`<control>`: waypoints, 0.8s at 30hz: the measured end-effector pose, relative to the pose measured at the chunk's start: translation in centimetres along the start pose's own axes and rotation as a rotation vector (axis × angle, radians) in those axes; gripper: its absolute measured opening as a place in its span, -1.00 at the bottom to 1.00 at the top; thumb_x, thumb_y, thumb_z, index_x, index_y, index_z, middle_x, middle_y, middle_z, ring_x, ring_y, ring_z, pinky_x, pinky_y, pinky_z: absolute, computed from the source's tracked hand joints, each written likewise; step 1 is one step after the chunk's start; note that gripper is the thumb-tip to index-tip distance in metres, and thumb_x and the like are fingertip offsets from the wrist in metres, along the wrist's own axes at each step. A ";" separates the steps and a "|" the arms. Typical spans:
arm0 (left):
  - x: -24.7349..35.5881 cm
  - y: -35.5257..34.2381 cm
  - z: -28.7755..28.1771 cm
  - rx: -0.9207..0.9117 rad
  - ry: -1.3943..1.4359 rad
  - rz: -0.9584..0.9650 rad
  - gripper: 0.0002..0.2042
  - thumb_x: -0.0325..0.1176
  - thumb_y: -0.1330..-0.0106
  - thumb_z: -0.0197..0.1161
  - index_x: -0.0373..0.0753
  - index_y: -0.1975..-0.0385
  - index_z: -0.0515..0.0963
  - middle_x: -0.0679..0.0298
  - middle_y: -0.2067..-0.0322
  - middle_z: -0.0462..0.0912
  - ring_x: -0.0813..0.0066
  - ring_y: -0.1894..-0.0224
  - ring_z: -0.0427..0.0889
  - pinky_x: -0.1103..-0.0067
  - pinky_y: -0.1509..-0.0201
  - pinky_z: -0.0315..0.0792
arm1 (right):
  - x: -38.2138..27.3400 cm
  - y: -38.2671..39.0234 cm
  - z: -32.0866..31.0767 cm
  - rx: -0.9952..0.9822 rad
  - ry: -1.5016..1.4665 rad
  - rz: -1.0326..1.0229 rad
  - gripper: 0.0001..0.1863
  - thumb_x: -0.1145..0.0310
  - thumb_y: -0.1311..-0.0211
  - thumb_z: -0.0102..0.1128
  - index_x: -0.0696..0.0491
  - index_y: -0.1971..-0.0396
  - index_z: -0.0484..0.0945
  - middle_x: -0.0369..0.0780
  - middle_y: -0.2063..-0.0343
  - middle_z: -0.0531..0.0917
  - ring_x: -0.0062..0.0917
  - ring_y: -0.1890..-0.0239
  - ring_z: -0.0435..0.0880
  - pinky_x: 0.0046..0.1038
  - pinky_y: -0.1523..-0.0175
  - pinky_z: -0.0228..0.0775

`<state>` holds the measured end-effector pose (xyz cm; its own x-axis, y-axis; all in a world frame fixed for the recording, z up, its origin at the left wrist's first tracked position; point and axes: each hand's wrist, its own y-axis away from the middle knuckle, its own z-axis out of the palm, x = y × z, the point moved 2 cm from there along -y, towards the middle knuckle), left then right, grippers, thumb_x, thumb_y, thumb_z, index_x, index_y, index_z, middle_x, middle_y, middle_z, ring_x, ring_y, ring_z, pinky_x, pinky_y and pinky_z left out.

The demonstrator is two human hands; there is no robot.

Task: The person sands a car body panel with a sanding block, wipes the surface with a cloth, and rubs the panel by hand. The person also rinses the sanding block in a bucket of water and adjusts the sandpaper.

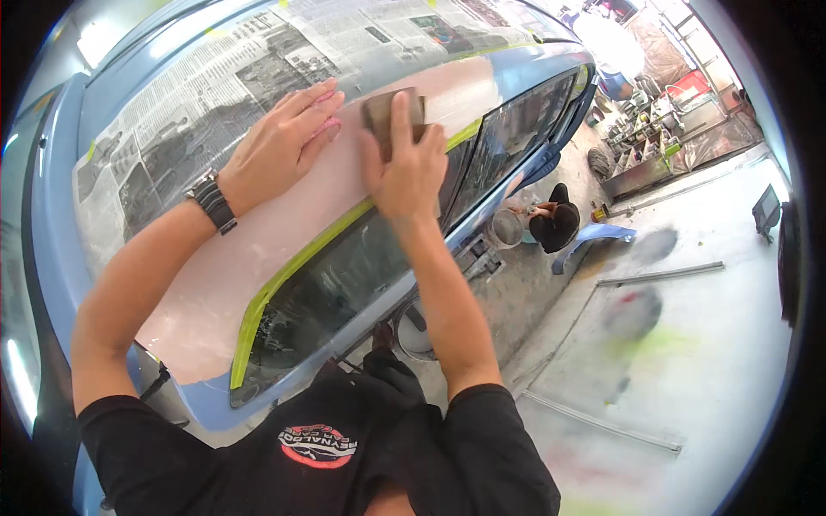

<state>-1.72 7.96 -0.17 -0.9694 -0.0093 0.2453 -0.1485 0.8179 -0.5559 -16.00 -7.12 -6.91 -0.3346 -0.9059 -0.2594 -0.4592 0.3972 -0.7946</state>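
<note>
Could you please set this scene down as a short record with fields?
Left hand: holds a soft-looking pink piece, partly hidden, at the pale pink coated car panel
Right hand: holds a brown rectangular block against the same panel
Window edge: yellow-green tape strip along the dark glass window
Covering: printed newspaper sheets over part of the car
Background: a person in dark clothing beside a round grey bucket

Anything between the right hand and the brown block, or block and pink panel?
Nothing visible: the right hand grips the brown block directly, and it appears to rest on the pale pink panel. Yellow-green tape lies off to the side.
</note>
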 end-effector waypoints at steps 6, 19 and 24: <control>1.3 -1.5 0.7 0.035 0.044 0.052 -0.60 -0.41 -0.53 0.27 -0.33 -0.32 0.55 -0.04 -0.39 0.52 -0.06 -0.37 0.55 0.25 -0.44 0.47 | 15.0 -10.2 0.5 -0.038 0.108 0.331 -0.20 -0.20 -0.41 0.23 0.04 -0.46 0.48 0.22 0.06 0.56 0.12 0.00 0.62 0.04 -0.09 0.53; 1.0 -1.0 0.4 0.030 0.004 0.051 -0.60 -0.41 -0.53 0.27 -0.35 -0.32 0.55 -0.06 -0.39 0.52 -0.08 -0.36 0.56 0.26 -0.42 0.48 | 12.5 -7.1 0.3 -0.051 0.035 0.236 -0.18 -0.16 -0.37 0.31 0.03 -0.48 0.44 0.22 0.06 0.54 0.20 -0.04 0.60 0.06 -0.11 0.51; 1.1 -1.8 1.1 0.032 0.044 0.075 -0.59 -0.46 -0.52 0.26 -0.36 -0.33 0.54 -0.06 -0.39 0.51 -0.08 -0.36 0.55 0.26 -0.42 0.48 | 17.7 -9.3 0.9 -0.030 0.156 0.378 -0.16 -0.22 -0.42 0.20 0.10 -0.47 0.43 0.27 0.00 0.56 0.25 -0.05 0.60 0.11 -0.20 0.49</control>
<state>-2.74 5.87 0.19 -0.9686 0.0769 0.2365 -0.0831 0.7963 -0.5992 -16.88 -26.97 -4.60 -0.6039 -0.6634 -0.4418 -0.3028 0.7037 -0.6428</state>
